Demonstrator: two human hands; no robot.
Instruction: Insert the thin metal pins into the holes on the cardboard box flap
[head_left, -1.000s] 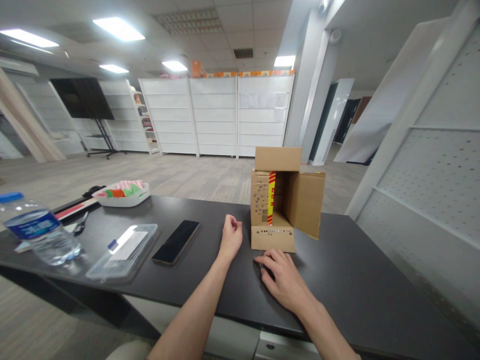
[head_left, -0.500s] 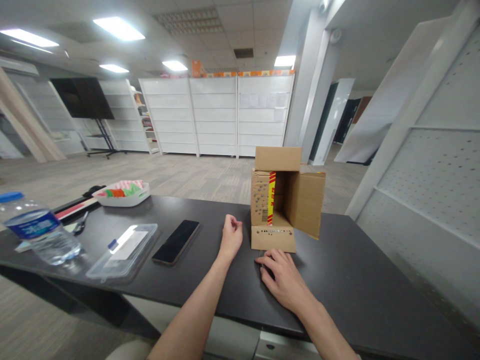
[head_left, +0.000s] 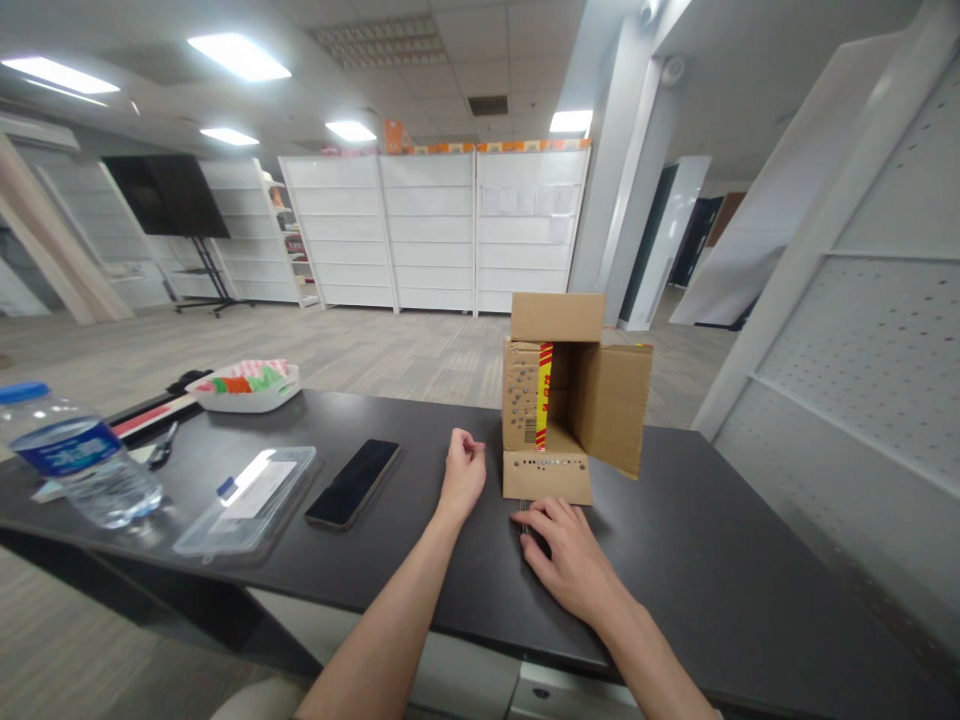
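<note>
A brown cardboard box [head_left: 523,400] stands on the dark table [head_left: 720,540], its open side facing me. Small dark spots mark its left panel, and a row of small dots crosses the lower front flap [head_left: 546,480]. My left hand [head_left: 465,472] rests to the left of the box, closed with fingers curled; whatever they may hold is hidden. Just in front of the lower flap, my right hand [head_left: 564,555] lies on the table, fingers bent over thin metal pieces [head_left: 524,514]. Only their ends show at the index fingertip, too small to name.
On my left lie a black phone [head_left: 354,484] and a clear plastic case [head_left: 247,505]. A water bottle [head_left: 79,460] stands farther left. Behind them is a white basket [head_left: 251,398] of colourful items. A perforated white panel [head_left: 862,350] borders the table's right side.
</note>
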